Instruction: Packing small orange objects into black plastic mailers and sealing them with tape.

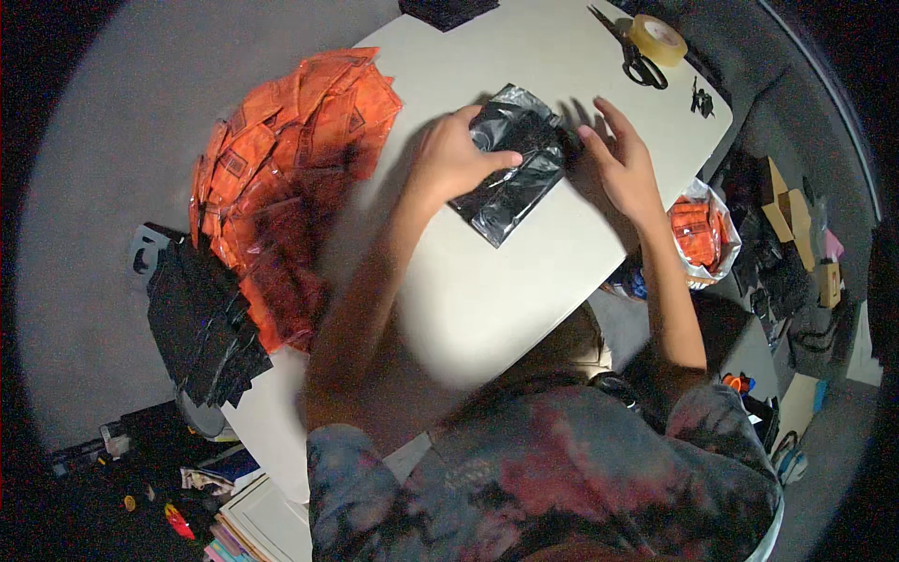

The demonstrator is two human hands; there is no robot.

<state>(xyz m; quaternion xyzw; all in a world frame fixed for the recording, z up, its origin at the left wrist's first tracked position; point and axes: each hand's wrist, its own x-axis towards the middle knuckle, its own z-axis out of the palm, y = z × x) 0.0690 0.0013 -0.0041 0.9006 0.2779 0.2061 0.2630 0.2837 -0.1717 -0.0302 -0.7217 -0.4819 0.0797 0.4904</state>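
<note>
A shiny black plastic bag [513, 183] lies on the white table [487, 300] ahead of me. My left hand [454, 155] rests on top of the bag, fingers curled over its upper part and pressing it down. My right hand [620, 159] is at the bag's right edge with fingers spread, touching or just beside that edge. I cannot tell what is inside the bag.
A big heap of orange packets [286, 178] covers the table's left side, with a stack of black bags [201, 323] below it. Scissors [637, 58] and a roll of tape [657, 39] lie at the far right. A clear bag of orange packets [700, 234] hangs off the right edge.
</note>
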